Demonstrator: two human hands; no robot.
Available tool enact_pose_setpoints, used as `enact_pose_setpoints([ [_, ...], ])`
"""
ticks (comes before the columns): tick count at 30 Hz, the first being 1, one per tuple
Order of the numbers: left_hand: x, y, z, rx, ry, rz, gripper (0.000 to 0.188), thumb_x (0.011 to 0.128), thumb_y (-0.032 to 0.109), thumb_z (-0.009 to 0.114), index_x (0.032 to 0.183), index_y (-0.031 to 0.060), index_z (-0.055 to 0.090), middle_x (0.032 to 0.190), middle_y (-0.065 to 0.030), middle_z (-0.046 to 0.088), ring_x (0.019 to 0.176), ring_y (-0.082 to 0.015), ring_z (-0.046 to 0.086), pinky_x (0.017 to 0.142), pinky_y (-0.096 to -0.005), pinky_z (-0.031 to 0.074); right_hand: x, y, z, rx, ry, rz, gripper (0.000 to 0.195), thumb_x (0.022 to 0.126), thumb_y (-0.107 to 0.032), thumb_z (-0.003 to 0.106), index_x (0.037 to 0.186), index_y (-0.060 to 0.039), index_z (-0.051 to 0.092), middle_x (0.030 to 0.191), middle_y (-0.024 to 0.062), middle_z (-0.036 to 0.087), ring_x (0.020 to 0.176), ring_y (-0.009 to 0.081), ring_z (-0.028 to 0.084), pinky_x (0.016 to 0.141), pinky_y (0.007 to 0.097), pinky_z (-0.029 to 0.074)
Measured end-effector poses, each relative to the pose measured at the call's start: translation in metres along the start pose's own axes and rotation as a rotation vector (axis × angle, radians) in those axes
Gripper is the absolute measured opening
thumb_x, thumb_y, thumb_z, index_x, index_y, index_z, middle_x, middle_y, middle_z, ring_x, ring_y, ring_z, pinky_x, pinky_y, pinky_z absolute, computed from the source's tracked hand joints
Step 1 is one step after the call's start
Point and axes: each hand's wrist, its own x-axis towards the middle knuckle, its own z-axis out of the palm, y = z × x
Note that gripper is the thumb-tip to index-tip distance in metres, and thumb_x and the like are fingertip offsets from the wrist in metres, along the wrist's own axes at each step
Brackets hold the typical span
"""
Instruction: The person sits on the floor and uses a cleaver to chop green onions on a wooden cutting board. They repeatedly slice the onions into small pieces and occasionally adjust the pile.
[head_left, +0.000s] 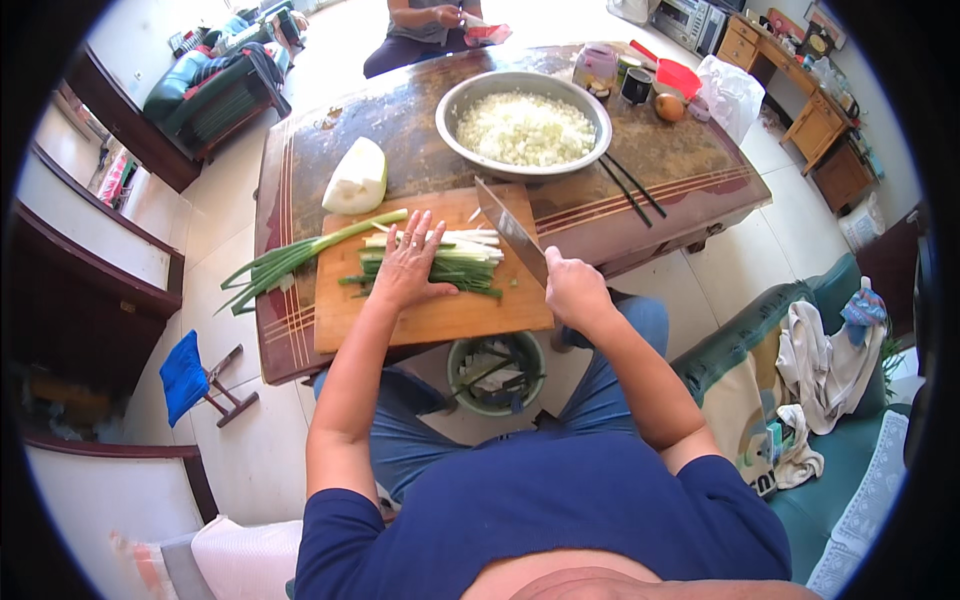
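My left hand (411, 262) lies palm down with fingers spread on a bundle of cut green onions (465, 262), white and green lengths laid crosswise on a wooden cutting board (435, 322). In my right hand (574, 289) is the handle of a cleaver-like kitchen knife (514, 232); its broad blade slants over the board's right side, right of the onions. A whole green onion (300, 255) lies across the board's left edge, leaves hanging past the table's side. A cut piece of pale, green-skinned melon or gourd (356, 180) sits behind the board.
A metal bowl (450, 135) of chopped white pieces, black chopsticks (630, 187), a jar (596, 67), an onion (669, 107) and a red plastic scoop (679, 77) are on the table. Below the board stands a waste bin (455, 367). Another person (431, 22) sits across the table.
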Motion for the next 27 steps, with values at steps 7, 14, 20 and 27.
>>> enact_pose_setpoints([
  [7, 0.007, 0.009, 0.018, -0.086, 0.210, -0.076, 0.080, 0.072, 0.049, 0.085, 0.137, 0.0119, 0.059, 0.129, -0.0105, 0.060, 0.123, -0.0313, 0.055, 0.110, -0.0473, 0.041, 0.011, -0.005, -0.006, -0.013, -0.097, 0.006, 0.019, 0.089, -0.004, 0.052, 0.106, 0.0030, 0.055, 0.089, 0.0284, 0.072, 0.090, 0.0457, 0.072, 0.082, 0.0541, 0.058],
  [14, 0.008, 0.009, 0.016, -0.122, 0.273, -0.110, 0.068, 0.069, 0.041, 0.088, 0.126, 0.0106, 0.067, 0.118, -0.0081, 0.062, 0.115, -0.0300, 0.058, 0.102, -0.0461, 0.044, 0.015, 0.004, -0.007, 0.054, -0.083, 0.007, 0.017, 0.089, -0.004, 0.053, 0.105, 0.0031, 0.055, 0.090, 0.0297, 0.071, 0.090, 0.0480, 0.070, 0.083, 0.0565, 0.056],
  [20, 0.009, 0.010, 0.017, -0.123, 0.265, -0.117, 0.068, 0.068, 0.040, 0.089, 0.126, 0.0109, 0.067, 0.117, -0.0076, 0.062, 0.114, -0.0301, 0.058, 0.102, -0.0458, 0.044, 0.014, 0.011, -0.005, 0.103, -0.111, 0.024, 0.018, 0.093, -0.010, 0.057, 0.105, 0.0021, 0.051, 0.091, 0.0314, 0.069, 0.093, 0.0499, 0.067, 0.085, 0.0583, 0.052],
  [27, 0.011, 0.010, 0.016, -0.111, 0.250, -0.123, 0.066, 0.069, 0.038, 0.089, 0.125, 0.0118, 0.066, 0.116, -0.0074, 0.063, 0.114, -0.0307, 0.059, 0.103, -0.0463, 0.043, 0.013, 0.015, -0.004, 0.112, -0.081, 0.004, 0.016, 0.090, -0.004, 0.053, 0.104, 0.0027, 0.054, 0.088, 0.0295, 0.071, 0.089, 0.0475, 0.070, 0.081, 0.0563, 0.056],
])
